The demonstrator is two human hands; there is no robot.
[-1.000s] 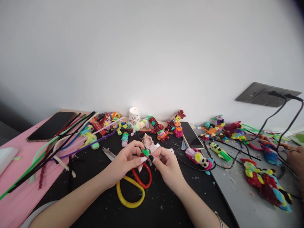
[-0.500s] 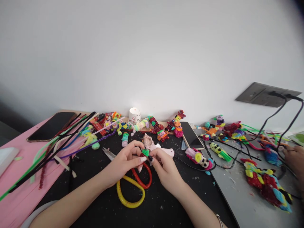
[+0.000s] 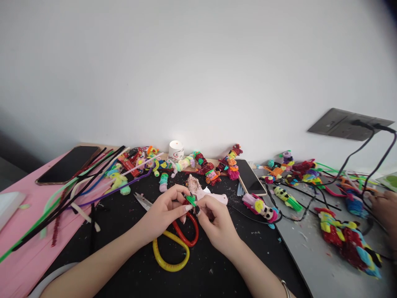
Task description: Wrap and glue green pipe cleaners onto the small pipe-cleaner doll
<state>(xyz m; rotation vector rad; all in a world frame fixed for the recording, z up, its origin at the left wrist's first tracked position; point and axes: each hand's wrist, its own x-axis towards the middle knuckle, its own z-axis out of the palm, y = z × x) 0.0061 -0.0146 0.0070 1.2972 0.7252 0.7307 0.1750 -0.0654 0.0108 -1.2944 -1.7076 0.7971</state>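
Observation:
Fingertips of both hands meet over a small fuzzy pipe-cleaner piece (image 3: pixel 191 200), green on top with dark red and black showing beneath. My left hand (image 3: pixel 173 205) pinches its left side. On the right side, my right hand (image 3: pixel 214 213) is closed with thumb and index finger on it; part of the piece is hidden by the fingers. Scissors with one yellow and one red handle loop (image 3: pixel 171 251) lie on the black mat under my hands, blades toward upper left. Just behind my hands rests a pale pink glue gun (image 3: pixel 217 196).
Loose pipe cleaners (image 3: pixel 66 194) spread over a pink board (image 3: pixel 18 240) at left, beside a black phone (image 3: pixel 68 164). Pipe-cleaner figures line the wall near a paper cup (image 3: pixel 176 150) and a white-edged phone (image 3: pixel 250 178). Another person's hand (image 3: pixel 384 209) is at the right edge, near cables.
The green part has tilted slightly between my fingertips. My right fingers have shifted a little around the piece; the rest stays where it was.

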